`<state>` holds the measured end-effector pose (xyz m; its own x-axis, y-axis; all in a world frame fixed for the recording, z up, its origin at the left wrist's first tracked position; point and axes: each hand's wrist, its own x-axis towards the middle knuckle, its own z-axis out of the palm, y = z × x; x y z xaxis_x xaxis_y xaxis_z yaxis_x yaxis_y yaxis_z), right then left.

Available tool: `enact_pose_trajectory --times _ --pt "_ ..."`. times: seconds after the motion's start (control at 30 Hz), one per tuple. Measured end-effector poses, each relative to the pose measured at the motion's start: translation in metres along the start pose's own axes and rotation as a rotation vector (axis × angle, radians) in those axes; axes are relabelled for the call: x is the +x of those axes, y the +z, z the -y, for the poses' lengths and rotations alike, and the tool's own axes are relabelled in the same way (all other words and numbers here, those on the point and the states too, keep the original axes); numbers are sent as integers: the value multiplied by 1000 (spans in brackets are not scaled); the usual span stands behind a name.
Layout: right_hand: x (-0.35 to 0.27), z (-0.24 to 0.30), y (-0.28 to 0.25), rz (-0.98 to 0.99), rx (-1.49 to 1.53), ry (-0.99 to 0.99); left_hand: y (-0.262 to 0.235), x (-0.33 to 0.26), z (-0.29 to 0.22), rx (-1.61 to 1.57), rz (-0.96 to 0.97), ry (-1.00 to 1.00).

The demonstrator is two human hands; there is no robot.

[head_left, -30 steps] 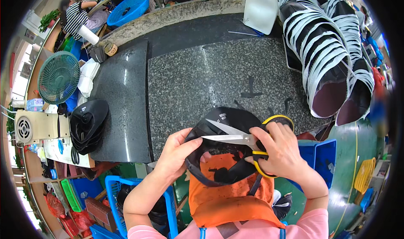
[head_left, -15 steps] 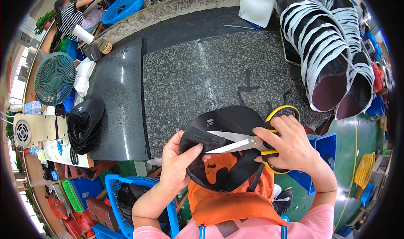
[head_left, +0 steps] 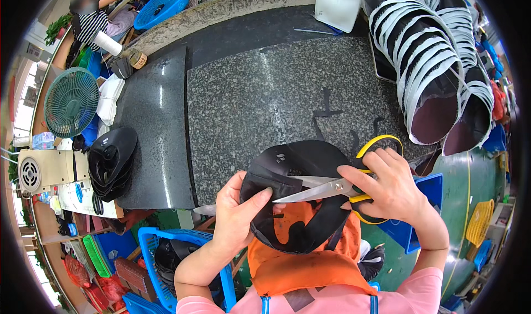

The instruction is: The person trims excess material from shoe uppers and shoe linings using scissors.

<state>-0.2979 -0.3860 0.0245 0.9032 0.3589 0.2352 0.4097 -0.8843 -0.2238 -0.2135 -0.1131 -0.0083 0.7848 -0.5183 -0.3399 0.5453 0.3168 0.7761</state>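
A black shoe upper (head_left: 298,153), looped with an opening in its middle, is held over the table's near edge and my orange apron (head_left: 310,275). My left hand (head_left: 240,206) pinches its left side, thumb on top, the other fingers mostly underneath. Yellow-and-black-handled scissors (head_left: 340,188) are in my right hand (head_left: 387,184), fingers through the loops. Their blades are parted and point left across the upper's opening. One blade lies on the near side of a black strip; the tip of the other is hidden behind the fabric.
Dark scraps (head_left: 326,113) lie on the speckled stone tabletop (head_left: 243,104). Stacked black pieces with white edges (head_left: 417,65) stand at the right, beside a white plastic container (head_left: 337,4). More black uppers (head_left: 112,162) are piled left, near a green fan (head_left: 72,101). A blue basket (head_left: 148,253) sits below.
The upper and both hands have shifted slightly right. The scissors have closed a little, and the far blade has slipped partly behind the upper's fabric.
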Motion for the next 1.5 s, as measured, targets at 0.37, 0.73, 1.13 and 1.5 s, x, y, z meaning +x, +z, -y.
enact_pose_trajectory --times 0.37,0.73,1.13,1.5 --pt "0 -4 -4 31 51 -7 5 -3 -4 75 -20 35" --pt "-7 -8 -4 -4 37 -82 4 -8 -6 -28 61 -13" --pt "5 7 -8 -30 37 -46 18 -18 3 188 49 22" --pt "19 -2 2 -112 528 108 7 6 -27 404 338 -264"
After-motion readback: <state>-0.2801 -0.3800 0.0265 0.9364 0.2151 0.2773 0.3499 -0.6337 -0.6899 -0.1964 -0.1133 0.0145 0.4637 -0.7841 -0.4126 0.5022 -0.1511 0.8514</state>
